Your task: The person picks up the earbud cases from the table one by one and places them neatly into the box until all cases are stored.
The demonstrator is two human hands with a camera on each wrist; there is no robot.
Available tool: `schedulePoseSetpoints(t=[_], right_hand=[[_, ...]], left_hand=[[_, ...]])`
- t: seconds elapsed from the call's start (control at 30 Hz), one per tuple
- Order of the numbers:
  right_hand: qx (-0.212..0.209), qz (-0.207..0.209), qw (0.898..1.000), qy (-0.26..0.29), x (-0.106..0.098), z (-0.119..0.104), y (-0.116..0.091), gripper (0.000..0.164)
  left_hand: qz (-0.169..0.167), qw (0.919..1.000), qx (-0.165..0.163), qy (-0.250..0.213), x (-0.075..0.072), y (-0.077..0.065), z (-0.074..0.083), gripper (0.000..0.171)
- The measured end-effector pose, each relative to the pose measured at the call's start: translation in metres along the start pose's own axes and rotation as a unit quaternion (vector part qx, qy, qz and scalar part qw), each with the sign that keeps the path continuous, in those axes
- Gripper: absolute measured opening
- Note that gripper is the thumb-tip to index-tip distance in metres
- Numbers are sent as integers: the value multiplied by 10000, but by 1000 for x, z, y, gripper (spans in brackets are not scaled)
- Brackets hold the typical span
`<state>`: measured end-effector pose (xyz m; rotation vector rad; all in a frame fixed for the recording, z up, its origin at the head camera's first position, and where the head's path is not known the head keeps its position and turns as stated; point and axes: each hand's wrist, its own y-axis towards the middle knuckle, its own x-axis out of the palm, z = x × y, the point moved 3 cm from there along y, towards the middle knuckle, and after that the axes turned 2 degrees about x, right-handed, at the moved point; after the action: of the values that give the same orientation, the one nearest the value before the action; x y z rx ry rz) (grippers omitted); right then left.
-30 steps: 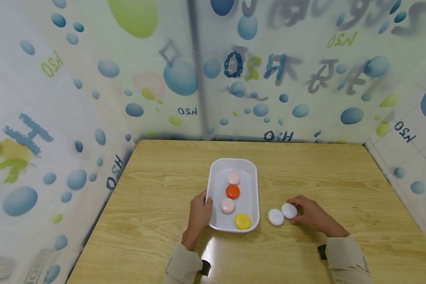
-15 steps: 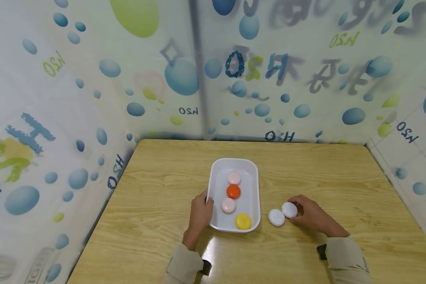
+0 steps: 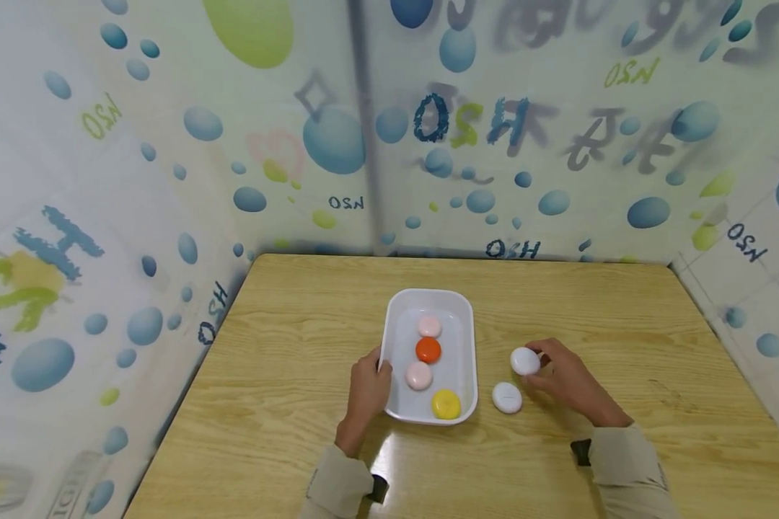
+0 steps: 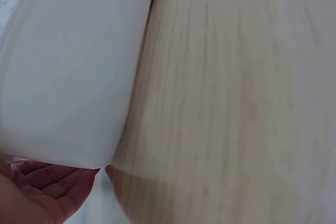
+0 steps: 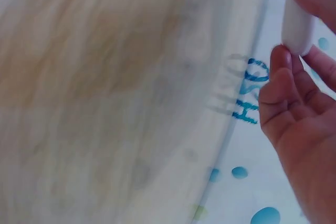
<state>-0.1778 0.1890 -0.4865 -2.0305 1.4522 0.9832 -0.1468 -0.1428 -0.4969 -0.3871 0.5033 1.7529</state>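
Note:
With the left hand [image 3: 368, 386] I grip the left edge of a white rectangular tray [image 3: 457, 346]; its fingers [image 4: 76, 195] show at the tray wall in the left wrist view. Inside lie a pale pink disc [image 3: 430, 326], a red disc [image 3: 428, 350], a second pink disc [image 3: 419, 375] and a yellow disc [image 3: 446, 404], all round and smooth. Thumb and fingertips of the right hand [image 3: 568, 375] pinch a thick round white disc [image 3: 524, 361], seen edge-on in the right wrist view. Another white disc [image 3: 507, 397], with a line across its face, lies on the table between tray and right hand.
The wooden table [image 3: 285, 324] extends around the tray on all sides. Patterned white curtains or sheets [image 3: 260, 130] with blue and green spots stand along its back and sides. Light glares on the tabletop near the left wrist.
The right hand has lifted the white disc and moved it away from the other white disc, farther from me and slightly left. The left hand keeps its hold on the tray.

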Motion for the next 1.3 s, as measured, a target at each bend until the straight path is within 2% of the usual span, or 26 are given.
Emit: schedulePoseSetpoints(t=[0.27,0.47,0.8,1.3], right_hand=[[-16,379,9993,27,-4,-27,20,50],[-83,546,9984,121,0,-52,38,51],[-35,372,9992,167,18,-85,59,49],[-117,117,9994,294,39,-100,72,48]], left_hand=[[-6,10000,-33,-1,-1,0,0,35],[111,9999,88,-24,-3,1,0,35],[28,10000,-32,10,-2,1,-2,37],[34,10000,-54,50,-1,1,-3,37]])
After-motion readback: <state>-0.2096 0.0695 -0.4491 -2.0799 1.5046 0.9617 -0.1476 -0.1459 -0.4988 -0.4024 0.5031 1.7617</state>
